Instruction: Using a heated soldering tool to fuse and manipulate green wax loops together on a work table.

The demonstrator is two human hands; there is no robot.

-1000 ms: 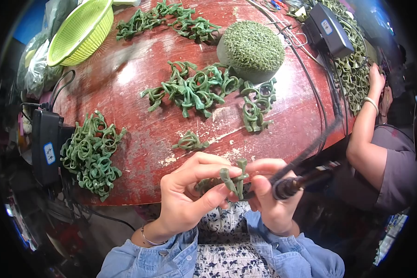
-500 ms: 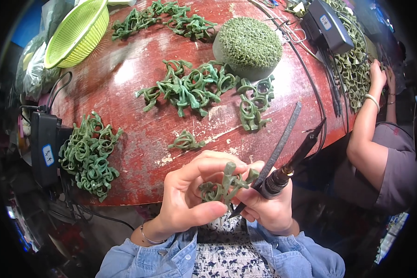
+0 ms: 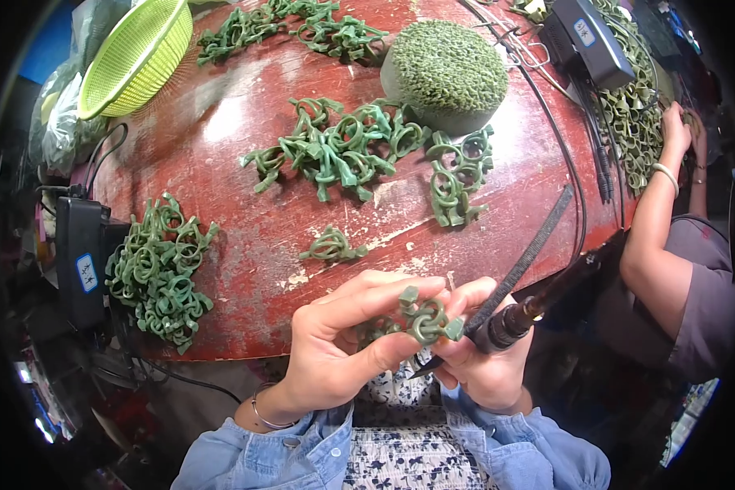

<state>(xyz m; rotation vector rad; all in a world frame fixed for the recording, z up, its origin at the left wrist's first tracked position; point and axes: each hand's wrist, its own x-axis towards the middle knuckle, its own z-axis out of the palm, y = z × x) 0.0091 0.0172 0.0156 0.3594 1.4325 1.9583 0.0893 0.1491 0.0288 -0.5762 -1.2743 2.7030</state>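
Observation:
Between its thumb and fingers, my left hand [image 3: 328, 339] pinches a small cluster of green wax-like rings [image 3: 427, 322] with blocky ends. One ring faces up, and others lie partly hidden behind the fingers. My right hand [image 3: 494, 376] is closed around a flat grey file [image 3: 534, 245] and a black pen-shaped tool [image 3: 506, 325] with a brass-coloured collar. Both tools slant up to the right. A dark point sticks out below the right thumb, close to the rings. The right fingertips are right beside the cluster; whether they touch it I cannot tell.
On the worn red table [image 3: 245, 245] lie a small ring cluster [image 3: 333, 246], a middle heap [image 3: 339, 151] and a left heap [image 3: 163, 273]. A round, green-topped block [image 3: 447, 69], yellow-green basket [image 3: 135, 61], black boxes and cables stand around. At right, another person's arm [image 3: 653, 212] reaches over green pieces.
The ring cluster has turned in my left hand, so one ring now faces up. The file and pen tool have tilted further to the right. Both hands have shifted slightly right.

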